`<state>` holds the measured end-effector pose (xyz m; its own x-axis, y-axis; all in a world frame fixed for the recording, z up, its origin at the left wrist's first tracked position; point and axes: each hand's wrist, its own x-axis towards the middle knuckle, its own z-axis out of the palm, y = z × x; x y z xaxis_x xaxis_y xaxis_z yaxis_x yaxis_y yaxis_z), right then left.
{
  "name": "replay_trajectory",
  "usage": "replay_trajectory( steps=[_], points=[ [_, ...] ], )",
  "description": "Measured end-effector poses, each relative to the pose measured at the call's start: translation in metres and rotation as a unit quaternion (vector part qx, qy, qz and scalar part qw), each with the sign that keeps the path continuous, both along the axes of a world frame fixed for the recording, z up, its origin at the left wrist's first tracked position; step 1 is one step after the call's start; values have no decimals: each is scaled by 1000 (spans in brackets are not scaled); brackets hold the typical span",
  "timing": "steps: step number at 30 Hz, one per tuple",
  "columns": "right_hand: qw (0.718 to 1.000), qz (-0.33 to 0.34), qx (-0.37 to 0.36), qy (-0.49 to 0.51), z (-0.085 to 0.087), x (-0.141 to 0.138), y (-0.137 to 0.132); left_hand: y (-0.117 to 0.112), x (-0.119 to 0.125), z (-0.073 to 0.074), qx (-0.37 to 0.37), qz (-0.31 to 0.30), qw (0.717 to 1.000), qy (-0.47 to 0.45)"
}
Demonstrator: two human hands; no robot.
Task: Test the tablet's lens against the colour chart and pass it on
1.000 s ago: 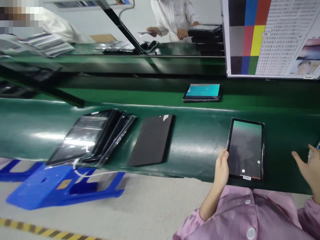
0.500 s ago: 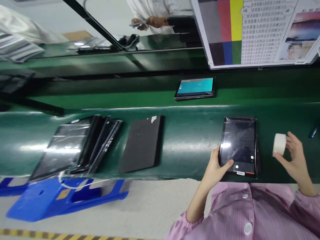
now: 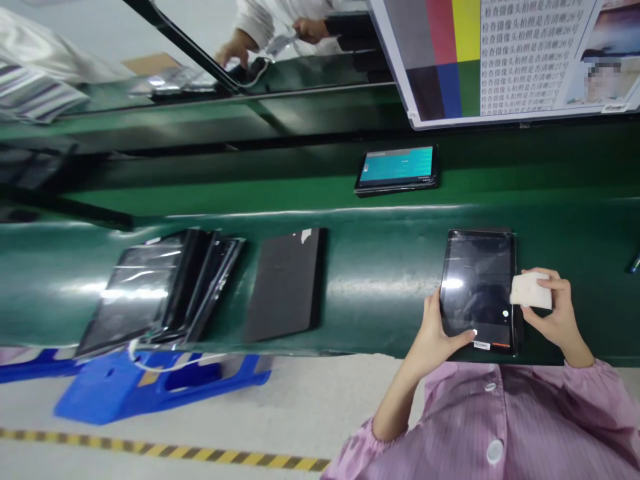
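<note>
A tablet (image 3: 477,280) with a dark screen lies on the green bench near its front edge, with a dark thing partly showing under it. My left hand (image 3: 437,337) grips its lower left side, fingers at the edge and thumb on the lower part of the screen near a small white icon. Between the thumb and fingers of my right hand (image 3: 557,313) is a white block (image 3: 531,292), held at the tablet's right edge. Whether the block touches the tablet I cannot tell.
Another tablet (image 3: 397,167) with a lit teal screen lies farther back, below a printed test chart (image 3: 443,60). To the left are a black pad (image 3: 285,287) and several bagged tablets (image 3: 143,283). A blue stool (image 3: 107,390) stands below; a co-worker's hands (image 3: 237,50) are across the bench.
My right hand has moved left with the white block, up to the tablet's edge. My left thumb has slid slightly right across the screen. The co-worker's hand has reached toward the bench.
</note>
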<state>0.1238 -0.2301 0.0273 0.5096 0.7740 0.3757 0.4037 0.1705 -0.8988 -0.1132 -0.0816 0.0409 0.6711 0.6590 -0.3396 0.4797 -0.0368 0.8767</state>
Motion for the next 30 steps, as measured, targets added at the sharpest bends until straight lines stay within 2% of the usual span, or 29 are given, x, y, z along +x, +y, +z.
replay_trajectory(
  steps=[16,30],
  points=[
    [999,-5,7,-45,-1,0,4,-4,7,6,-5,6,1000,14],
    [999,-2,12,-44,-1,-1,5,-4,6,2,-8,10,1000,5]
  ],
)
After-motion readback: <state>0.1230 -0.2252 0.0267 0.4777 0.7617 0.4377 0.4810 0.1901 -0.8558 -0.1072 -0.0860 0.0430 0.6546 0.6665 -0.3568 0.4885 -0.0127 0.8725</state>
